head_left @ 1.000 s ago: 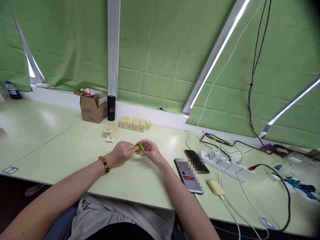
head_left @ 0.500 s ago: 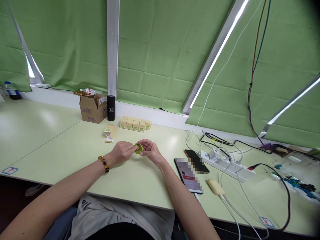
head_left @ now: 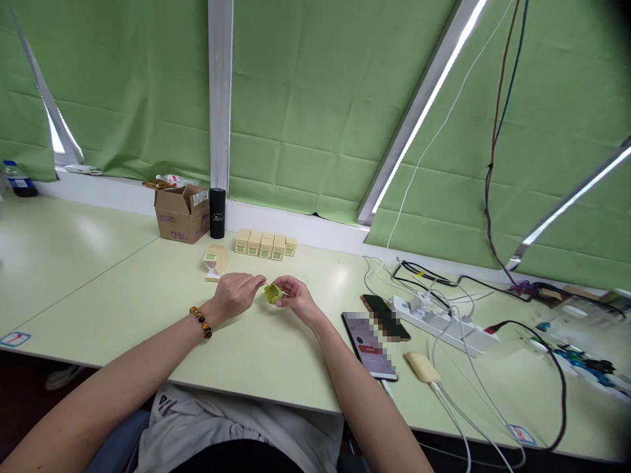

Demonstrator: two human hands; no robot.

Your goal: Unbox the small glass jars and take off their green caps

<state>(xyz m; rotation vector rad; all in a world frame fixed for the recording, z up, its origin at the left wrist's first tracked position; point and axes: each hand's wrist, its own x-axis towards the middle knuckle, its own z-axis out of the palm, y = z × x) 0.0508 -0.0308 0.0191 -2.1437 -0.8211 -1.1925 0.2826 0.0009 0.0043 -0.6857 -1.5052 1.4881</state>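
left fingers (head_left: 257,283) pinched together, drawn off green piece (head_left: 271,293); right fingers (head_left: 286,287) clamp it.

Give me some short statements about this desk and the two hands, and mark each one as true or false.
1. The right hand holds the small green object. True.
2. The beaded bracelet is on the right wrist. False: it is on the left wrist.
3. A row of small beige boxes stands beyond the hands. True.
4. The black cylinder stands left of the cardboard box. False: it stands right of the box.
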